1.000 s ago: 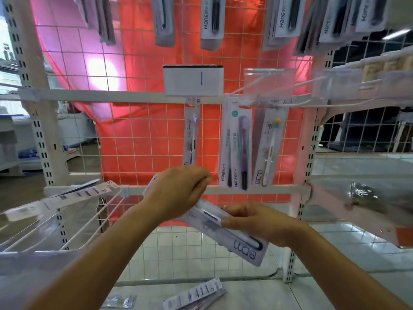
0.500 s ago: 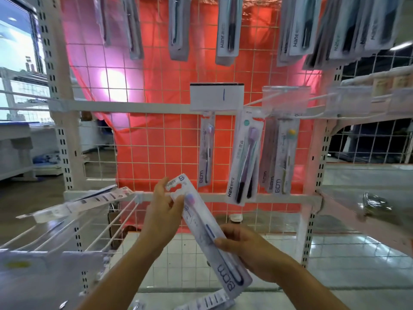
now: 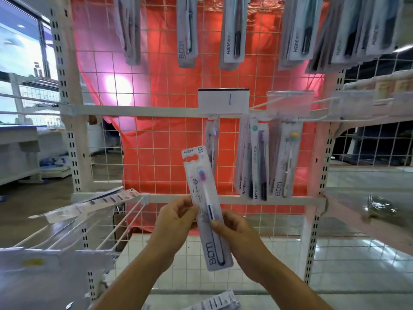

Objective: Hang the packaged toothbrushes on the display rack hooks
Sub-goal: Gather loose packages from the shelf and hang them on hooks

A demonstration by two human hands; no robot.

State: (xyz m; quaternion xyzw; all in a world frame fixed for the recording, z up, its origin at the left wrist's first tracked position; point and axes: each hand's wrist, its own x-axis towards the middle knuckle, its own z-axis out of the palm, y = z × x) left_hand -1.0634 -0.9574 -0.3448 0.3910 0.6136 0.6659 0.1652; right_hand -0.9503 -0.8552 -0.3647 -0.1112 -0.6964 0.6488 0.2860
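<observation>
I hold one packaged toothbrush (image 3: 202, 189) nearly upright in front of the wire rack, its hang-hole end on top and its label end at the bottom. My left hand (image 3: 173, 222) pinches its left edge at mid-length. My right hand (image 3: 234, 229) grips its right edge a little lower. Above it a single pack (image 3: 212, 139) hangs from a hook under a white price tag (image 3: 223, 101). Several more packs (image 3: 257, 162) hang to the right of that one. The top of the held pack sits just below and left of the single hanging pack.
A top row of packs (image 3: 232, 30) hangs across the red-backed wire grid (image 3: 161, 90). Bare white hooks (image 3: 120, 222) jut out at lower left with loose packs (image 3: 93, 201) lying on them. More packs (image 3: 214, 302) lie on the floor below. A shelf (image 3: 366, 211) stands at the right.
The pack has swung from lying slanted to nearly upright and risen toward the hooks. My left hand slid from its top end down to its middle. The camera tilted upward.
</observation>
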